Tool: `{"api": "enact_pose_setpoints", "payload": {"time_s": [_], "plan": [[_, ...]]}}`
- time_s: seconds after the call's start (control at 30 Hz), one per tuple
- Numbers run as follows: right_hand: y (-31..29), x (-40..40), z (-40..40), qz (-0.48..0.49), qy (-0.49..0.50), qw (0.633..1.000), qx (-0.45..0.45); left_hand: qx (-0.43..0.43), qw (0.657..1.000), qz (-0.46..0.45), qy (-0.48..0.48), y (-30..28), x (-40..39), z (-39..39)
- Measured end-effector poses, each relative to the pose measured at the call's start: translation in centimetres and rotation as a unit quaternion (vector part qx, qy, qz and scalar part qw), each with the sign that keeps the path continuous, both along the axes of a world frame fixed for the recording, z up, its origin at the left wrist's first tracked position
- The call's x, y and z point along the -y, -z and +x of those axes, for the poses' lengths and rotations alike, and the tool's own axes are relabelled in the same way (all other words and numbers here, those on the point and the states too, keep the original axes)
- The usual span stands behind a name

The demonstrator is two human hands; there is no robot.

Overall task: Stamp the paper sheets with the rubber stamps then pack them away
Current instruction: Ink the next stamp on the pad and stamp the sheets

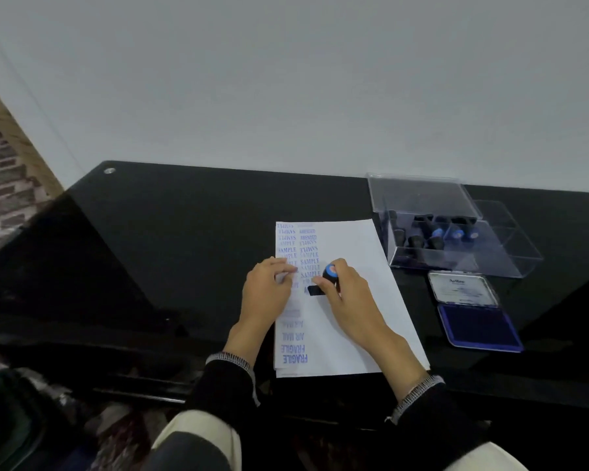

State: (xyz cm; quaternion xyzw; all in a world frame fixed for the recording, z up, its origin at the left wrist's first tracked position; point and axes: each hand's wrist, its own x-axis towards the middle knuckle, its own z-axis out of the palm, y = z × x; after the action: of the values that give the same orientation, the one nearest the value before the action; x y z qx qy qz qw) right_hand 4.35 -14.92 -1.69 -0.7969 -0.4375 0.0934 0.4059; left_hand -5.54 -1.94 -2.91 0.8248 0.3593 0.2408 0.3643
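My right hand (346, 297) pinches the rubber stamp (325, 282) onto the paper sheets (351, 307) at table centre, left hand (267, 290) flat at nine o'clock; a tilt would likely smear.

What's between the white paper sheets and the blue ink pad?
Head view: only bare black glossy tabletop lies between the white paper sheets and the open blue ink pad; the clear plastic stamp box sits farther back.
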Motion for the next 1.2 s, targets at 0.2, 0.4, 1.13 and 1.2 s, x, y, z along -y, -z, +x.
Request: {"api": "enact_pose_setpoints", "payload": {"time_s": [0.2,0.4,1.13,1.2], "plan": [[0.6,-0.9,-0.3,0.001,-0.015,0.999,0.034,-0.027,0.995,-0.053,0.079,-0.6,-1.4,-0.8],[1.3,-1.0,-0.4,-0.002,-0.017,0.999,0.04,-0.061,0.983,-0.102,0.141,-0.8,-2.4,-1.2],[1.8,-1.0,-0.4,0.008,-0.045,0.996,0.075,-0.072,0.98,-0.105,0.151,-0.4,-2.4,-1.0],[1.8,-0.9,-0.5,0.006,-0.046,0.996,0.077,-0.074,0.981,-0.104,0.15,-0.4,-2.4,-1.1]]}}
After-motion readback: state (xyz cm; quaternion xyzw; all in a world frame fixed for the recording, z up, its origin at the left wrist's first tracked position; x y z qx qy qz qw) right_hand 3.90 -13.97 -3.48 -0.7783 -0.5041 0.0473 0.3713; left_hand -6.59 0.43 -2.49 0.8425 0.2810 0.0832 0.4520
